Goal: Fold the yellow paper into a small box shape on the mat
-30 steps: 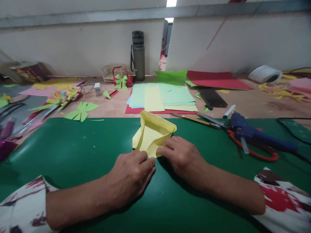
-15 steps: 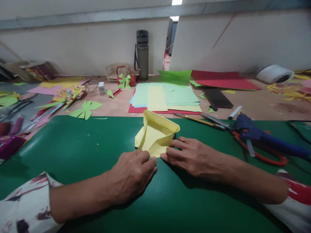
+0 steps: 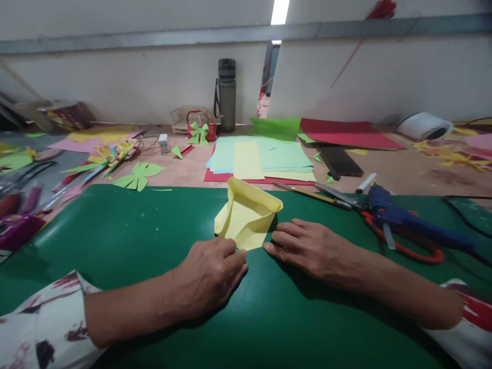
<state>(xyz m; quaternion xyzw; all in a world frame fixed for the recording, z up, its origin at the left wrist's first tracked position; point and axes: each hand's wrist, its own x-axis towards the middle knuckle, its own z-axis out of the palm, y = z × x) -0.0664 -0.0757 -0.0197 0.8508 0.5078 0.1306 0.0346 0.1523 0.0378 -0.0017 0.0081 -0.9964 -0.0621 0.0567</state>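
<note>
A folded piece of yellow paper [image 3: 246, 225], its back and left walls raised like a partly formed box, lies on the green mat. My left hand [image 3: 217, 271] is closed at its near left corner, thumb and fingers pinched on the edge. The fingertips there partly hide that corner. Just right of the paper, my right hand [image 3: 307, 248] lies on the mat with its fingers stretched forward, holding nothing. A small gap shows between its fingertips and the paper's right edge.
Scissors [image 3: 407, 248] with orange handles lie at the right beneath a blue glue gun [image 3: 403, 212]. Behind the mat [image 3: 126, 266] are stacked coloured sheets [image 3: 286, 154], a dark phone [image 3: 340, 160] and a grey bottle [image 3: 227, 100]. Green paper cutouts [image 3: 139, 176] lie back left.
My right hand has come off the yellow paper and moved slightly right. My left hand stays at its corner. The view has tilted up a little.
</note>
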